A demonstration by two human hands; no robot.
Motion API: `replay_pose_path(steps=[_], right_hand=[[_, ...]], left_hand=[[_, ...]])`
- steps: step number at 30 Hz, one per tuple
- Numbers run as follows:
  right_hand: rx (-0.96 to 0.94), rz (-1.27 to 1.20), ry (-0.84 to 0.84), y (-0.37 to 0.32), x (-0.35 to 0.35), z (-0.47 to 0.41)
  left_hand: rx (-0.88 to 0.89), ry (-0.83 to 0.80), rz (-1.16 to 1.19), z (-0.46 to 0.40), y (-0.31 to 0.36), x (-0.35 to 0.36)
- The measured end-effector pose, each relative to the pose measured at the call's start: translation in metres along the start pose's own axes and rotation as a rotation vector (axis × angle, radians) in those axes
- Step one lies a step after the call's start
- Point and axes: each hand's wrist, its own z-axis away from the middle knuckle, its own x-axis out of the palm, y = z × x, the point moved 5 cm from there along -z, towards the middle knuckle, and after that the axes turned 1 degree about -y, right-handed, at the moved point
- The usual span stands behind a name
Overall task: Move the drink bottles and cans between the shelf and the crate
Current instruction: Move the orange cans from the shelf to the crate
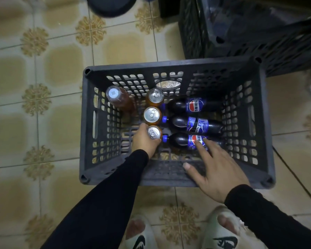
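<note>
A dark grey plastic crate (pixel 264 123) stands on the tiled floor. Inside, three orange cans stand upright in a column. My left hand (pixel 144 141) grips the nearest can (pixel 153 132); the middle can (pixel 151 115) and the far can (pixel 155 96) stand behind it. An amber bottle (pixel 119 99) stands at the far left. Three dark cola bottles lie on their sides: far (pixel 187 105), middle (pixel 192 124), near (pixel 183 141). My right hand (pixel 215 168) hovers open over the crate's near wall, its fingertips reaching the near cola bottle's label.
A second dark crate (pixel 214 33) holding a dark plastic bag stands behind on the right. A round dark object (pixel 111 5) sits on the floor at the top. My feet in pale slippers (pixel 221 236) are just before the crate. A black cable (pixel 294 177) runs along the right.
</note>
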Motion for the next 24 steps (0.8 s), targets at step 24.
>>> replay_pose_path(steps=[24], right_hand=[[-0.194, 0.014, 0.278, -0.171, -0.27, 0.145]], left_hand=[[0.537, 0.333, -0.062, 0.267, 0.15, -0.332]])
